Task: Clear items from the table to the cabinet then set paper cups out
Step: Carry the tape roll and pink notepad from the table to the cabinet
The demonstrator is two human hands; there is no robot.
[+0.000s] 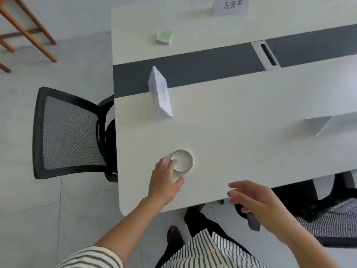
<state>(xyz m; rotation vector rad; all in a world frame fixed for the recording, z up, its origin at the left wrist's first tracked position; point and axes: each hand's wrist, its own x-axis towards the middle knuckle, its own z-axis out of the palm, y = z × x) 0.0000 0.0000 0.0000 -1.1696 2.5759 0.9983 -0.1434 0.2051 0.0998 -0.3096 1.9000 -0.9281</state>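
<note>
A grey-rimmed ring, like a roll of tape, lies flat on the white table near its front left corner. My left hand is on it, with one finger inside the ring and the thumb against its near outer side. My right hand hovers over the table's front edge, fingers spread and holding nothing. A folded white name card stands behind the ring. A green sticky-note pad lies farther back.
A second name card stands at the far edge and a white folded stand at the right. A dark strip with a cable slot crosses the table. A black mesh chair sits at the left, another chair at the lower right.
</note>
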